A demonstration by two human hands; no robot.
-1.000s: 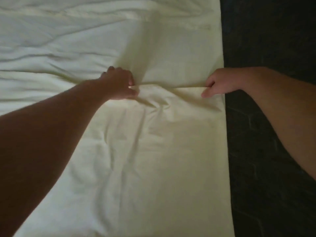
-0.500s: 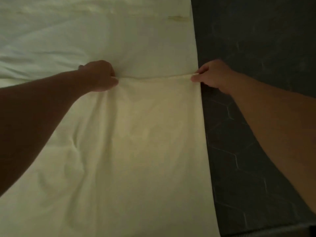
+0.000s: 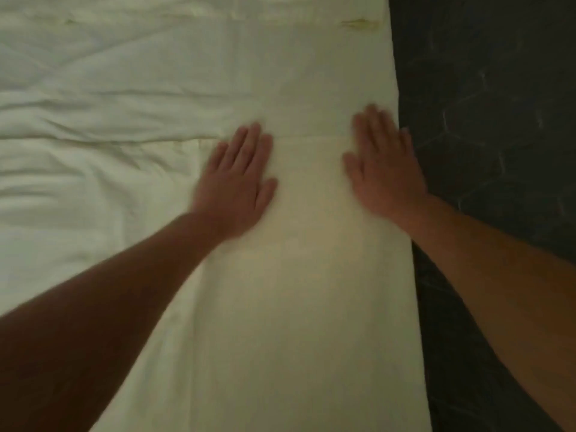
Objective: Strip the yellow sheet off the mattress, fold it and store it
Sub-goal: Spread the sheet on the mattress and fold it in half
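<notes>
The pale yellow sheet (image 3: pixel 305 275) lies spread flat, with a folded layer forming a long strip along its right edge. The top edge of that layer runs across between my hands. My left hand (image 3: pixel 237 185) lies palm down, fingers straight, on the left side of the strip. On the strip's right side, close to the sheet's border, my right hand (image 3: pixel 381 163) is pressed flat with spread fingers. Neither hand holds any cloth. Both hands are slightly blurred.
Wrinkled sheet (image 3: pixel 93 145) stretches away to the left and far side. A dark floor with a hexagon tile pattern (image 3: pixel 498 120) borders the sheet on the right.
Both hands let go of the folded edge they pinched and now lie flat on the folded layer. The fold has been laid down and the cloth looks smoother.
</notes>
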